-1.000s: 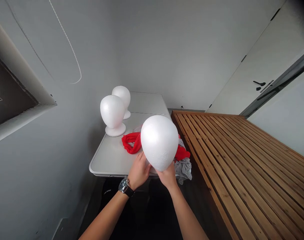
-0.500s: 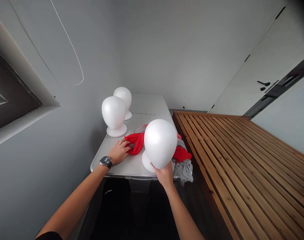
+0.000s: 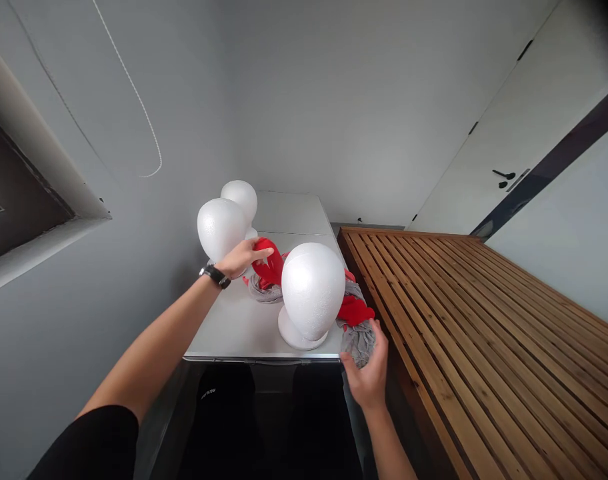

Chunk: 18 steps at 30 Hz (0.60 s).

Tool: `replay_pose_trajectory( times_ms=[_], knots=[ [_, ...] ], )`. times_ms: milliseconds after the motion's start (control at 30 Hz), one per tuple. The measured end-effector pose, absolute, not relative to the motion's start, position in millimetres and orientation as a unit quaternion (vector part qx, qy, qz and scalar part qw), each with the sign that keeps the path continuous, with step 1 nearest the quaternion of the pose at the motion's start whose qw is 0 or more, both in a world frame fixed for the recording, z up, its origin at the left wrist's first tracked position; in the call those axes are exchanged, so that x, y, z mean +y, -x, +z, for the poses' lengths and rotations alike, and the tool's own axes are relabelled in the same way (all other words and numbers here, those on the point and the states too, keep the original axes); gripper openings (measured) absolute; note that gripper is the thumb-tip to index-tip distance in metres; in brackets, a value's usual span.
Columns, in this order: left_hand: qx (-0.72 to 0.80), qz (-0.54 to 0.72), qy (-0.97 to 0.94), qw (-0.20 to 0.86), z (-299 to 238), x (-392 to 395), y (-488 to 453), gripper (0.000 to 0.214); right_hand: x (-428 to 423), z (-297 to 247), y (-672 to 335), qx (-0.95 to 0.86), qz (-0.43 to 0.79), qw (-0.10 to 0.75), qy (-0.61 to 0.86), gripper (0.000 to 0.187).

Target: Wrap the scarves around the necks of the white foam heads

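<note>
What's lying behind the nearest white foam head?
Behind the foam head, red cloth and grey cloth show beside it on the table; whatever lies directly behind is hidden.

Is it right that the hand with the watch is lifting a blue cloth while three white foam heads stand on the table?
Not quite. The cloth that the left hand, the one with the black wristwatch, is lifting is red, not blue, as the head view shows. Three white foam heads do stand on the white table: the nearest and two farther back.

We cannot see the far foam head [image 3: 240, 198] base; the near foam head [image 3: 313, 289] hides part of the red cloth [image 3: 270, 269].
</note>
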<state>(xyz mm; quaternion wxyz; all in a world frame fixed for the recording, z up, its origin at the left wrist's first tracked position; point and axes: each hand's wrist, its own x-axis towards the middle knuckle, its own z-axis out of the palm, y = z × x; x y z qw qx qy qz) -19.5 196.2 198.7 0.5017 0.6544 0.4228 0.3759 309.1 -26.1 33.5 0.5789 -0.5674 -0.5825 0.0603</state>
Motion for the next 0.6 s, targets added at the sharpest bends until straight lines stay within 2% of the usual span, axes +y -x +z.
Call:
replay_pose_trajectory(
  times_ms=[167, 267, 333, 400, 467, 500, 533, 600],
  knots=[
    [0.433, 0.322, -0.757, 0.369, 303.4, 250.7, -32.4, 0.028, 27.4, 110.8, -358.9, -0.561, -0.020, 0.653, 0.508, 0.071],
    [0.420, 0.316, -0.806, 0.271, 383.0, 271.0, -88.1, 0.022, 89.7, 179.0, -380.7, -0.609, 0.016, 0.637, 0.472, 0.060],
    [0.404, 0.330, -0.827, 0.211, 431.8, 269.9, -126.7, 0.017, 137.6, 224.3, -390.0, -0.613, 0.058, 0.638, 0.463, 0.070],
    [0.391, 0.333, -0.841, 0.172, 460.0, 254.7, -154.9, 0.031, 184.2, 267.5, -395.5, -0.607, 0.125, 0.638, 0.456, 0.089],
    [0.386, 0.340, -0.841, 0.167, 456.2, 229.0, -163.7, 0.053, 222.7, 309.3, -398.2, -0.606, 0.164, 0.646, 0.434, 0.102],
    [0.386, 0.350, -0.836, 0.173, 442.6, 214.4, -159.7, 0.059, 236.7, 330.1, -399.1, -0.612, 0.171, 0.651, 0.417, 0.102],
    [0.390, 0.350, -0.832, 0.182, 423.5, 200.0, -150.9, 0.064, 246.6, 350.9, -400.2, -0.620, 0.175, 0.652, 0.399, 0.097],
    [0.403, 0.335, -0.828, 0.201, 379.1, 175.7, -124.3, 0.070, 252.5, 392.0, -404.4, -0.635, 0.188, 0.647, 0.378, 0.076]
  ],
)
